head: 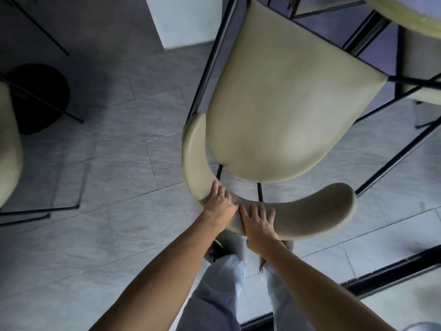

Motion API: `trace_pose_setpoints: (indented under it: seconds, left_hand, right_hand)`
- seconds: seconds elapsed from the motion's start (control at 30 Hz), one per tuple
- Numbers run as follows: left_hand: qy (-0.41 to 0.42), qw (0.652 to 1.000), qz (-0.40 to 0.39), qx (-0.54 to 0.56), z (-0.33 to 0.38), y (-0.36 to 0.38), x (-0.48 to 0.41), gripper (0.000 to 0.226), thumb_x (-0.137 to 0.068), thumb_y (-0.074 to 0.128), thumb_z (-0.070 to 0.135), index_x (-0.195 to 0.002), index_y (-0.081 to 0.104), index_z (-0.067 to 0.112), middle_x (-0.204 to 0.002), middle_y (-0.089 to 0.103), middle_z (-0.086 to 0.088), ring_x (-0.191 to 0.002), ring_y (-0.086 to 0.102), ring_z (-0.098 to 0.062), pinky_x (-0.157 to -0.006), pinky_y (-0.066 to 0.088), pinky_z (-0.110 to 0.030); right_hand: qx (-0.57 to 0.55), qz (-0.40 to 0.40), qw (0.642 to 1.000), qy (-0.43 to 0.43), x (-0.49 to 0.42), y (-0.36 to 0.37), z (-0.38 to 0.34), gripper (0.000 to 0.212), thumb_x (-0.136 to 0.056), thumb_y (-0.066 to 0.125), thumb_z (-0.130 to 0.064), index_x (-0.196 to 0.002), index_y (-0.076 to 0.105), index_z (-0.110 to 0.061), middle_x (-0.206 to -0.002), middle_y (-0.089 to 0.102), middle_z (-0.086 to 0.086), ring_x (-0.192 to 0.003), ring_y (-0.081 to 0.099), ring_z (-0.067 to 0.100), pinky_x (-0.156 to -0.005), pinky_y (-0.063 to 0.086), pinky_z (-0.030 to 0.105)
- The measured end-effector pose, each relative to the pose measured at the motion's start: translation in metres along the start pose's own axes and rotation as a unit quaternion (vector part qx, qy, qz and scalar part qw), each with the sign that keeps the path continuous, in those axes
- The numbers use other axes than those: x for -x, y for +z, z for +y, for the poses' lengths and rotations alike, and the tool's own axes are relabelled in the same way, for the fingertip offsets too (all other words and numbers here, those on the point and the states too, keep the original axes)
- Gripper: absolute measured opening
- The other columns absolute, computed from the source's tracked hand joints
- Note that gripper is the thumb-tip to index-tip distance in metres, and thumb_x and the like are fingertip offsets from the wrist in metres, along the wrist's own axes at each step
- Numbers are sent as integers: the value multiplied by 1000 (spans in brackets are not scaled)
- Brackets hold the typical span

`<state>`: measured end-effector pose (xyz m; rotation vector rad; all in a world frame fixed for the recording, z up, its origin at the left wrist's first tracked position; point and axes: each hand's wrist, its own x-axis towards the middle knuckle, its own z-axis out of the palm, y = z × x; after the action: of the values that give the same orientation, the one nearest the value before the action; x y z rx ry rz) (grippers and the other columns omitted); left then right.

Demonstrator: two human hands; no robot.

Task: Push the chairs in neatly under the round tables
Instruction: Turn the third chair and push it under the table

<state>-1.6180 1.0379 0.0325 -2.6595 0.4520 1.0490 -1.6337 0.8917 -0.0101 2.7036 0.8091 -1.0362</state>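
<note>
A beige padded chair [281, 111] with thin black metal legs stands right in front of me, seen from above. Its curved backrest [310, 209] wraps round the near side of the seat. My left hand [220, 203] holds the backrest's left bend, fingers curled over its top edge. My right hand [257, 220] lies beside it on the backrest's middle, fingers spread and wrapped over the padding. The edge of a pale round table [410, 15] shows at the top right, just beyond the seat's far corner.
Another beige chair [9, 144] stands at the left edge, with a round black table base [38, 96] behind it. A white pillar [183, 20] rises at the top. A dark floor track [391, 271] runs at the lower right. Grey tiled floor lies between.
</note>
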Motion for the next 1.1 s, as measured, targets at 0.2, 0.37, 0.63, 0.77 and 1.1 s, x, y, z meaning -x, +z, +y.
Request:
trace_pose_setpoints:
  seconds: [0.2,0.37,0.63,0.77,1.1]
  left_hand:
    - [12,999,-7,34,6,-5,23,73,-83,66,13,-149,42,33,-147,43,-21,-137,33,-42,-117,7,-63]
    - [17,996,-36,85,19,-9,42,71,-79,69,12,-143,47,33,-134,53,-13,-129,42,-36,-112,19,-57]
    - [28,981,-59,181,44,-27,76,54,-72,70,9,-122,58,27,-112,64,-3,-112,58,-29,-99,35,-48]
    - [24,976,-73,206,37,-38,97,60,-71,70,9,-127,58,29,-112,63,-4,-110,59,-31,-100,41,-47]
    - [15,973,-102,206,37,-48,119,69,-63,72,22,-126,54,44,-100,60,4,-101,64,-29,-64,48,-30]
  right_hand:
    - [11,-16,1000,-12,21,-9,3,99,-71,73,-17,-152,16,-16,-141,36,19,-132,32,41,-108,19,71]
    - [26,-31,998,-43,48,-20,10,93,-76,73,-20,-152,19,-13,-142,37,22,-134,31,44,-109,15,73]
    - [70,-49,993,-82,82,-42,27,72,-84,65,-19,-147,30,-14,-136,46,19,-126,43,40,-109,16,71]
    - [69,-46,993,-87,94,-48,18,78,-81,68,-16,-148,30,-19,-130,50,16,-123,45,38,-105,20,70]
    - [42,-85,991,-92,126,-72,10,65,-84,58,-13,-144,37,-16,-126,54,16,-120,49,39,-102,28,73]
